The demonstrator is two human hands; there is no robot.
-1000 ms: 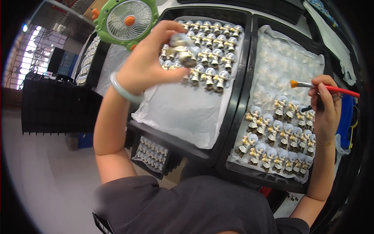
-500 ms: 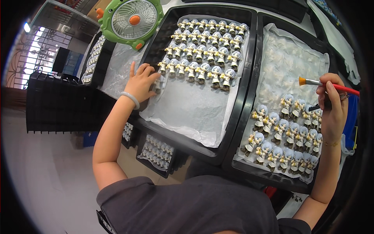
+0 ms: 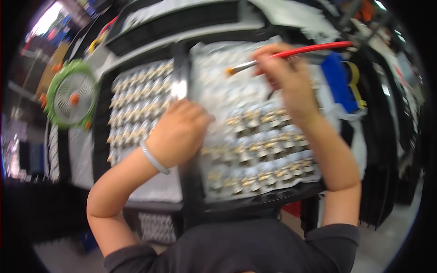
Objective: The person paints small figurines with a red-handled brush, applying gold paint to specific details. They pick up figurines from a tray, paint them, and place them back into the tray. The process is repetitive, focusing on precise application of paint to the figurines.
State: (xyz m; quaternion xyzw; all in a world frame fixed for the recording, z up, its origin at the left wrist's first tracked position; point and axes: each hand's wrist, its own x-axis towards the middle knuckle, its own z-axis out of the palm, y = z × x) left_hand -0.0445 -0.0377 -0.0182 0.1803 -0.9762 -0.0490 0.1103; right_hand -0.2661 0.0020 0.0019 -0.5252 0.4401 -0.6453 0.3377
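Observation:
My right hand (image 3: 289, 82) grips a paintbrush (image 3: 309, 48) with a red handle and an orange-brown tip pointing left. A thin dark tool also shows below its fingers; motion blur hides its kind. My left hand (image 3: 180, 132), wearing a pale wristband, is over the rims where the two trays meet, and its fingers are smeared by motion. Rows of small figurines (image 3: 273, 148) with pale blue hair fill the near part of the right tray (image 3: 255, 202). More figurines (image 3: 141, 102) stand in rows at the far part of the left tray (image 3: 102, 127).
A green desk fan (image 3: 73, 93) with an orange hub stands left of the trays. A long black tray (image 3: 177, 29) lies beyond them. At the right are a blue object (image 3: 339, 84) and stacked black trays (image 3: 378, 173). A figurine tray (image 3: 157, 227) sits lower down near my body.
My view has turned to the right. The left hand has left the left tray's left edge and come across to the right tray's side. The right hand still holds the brush.

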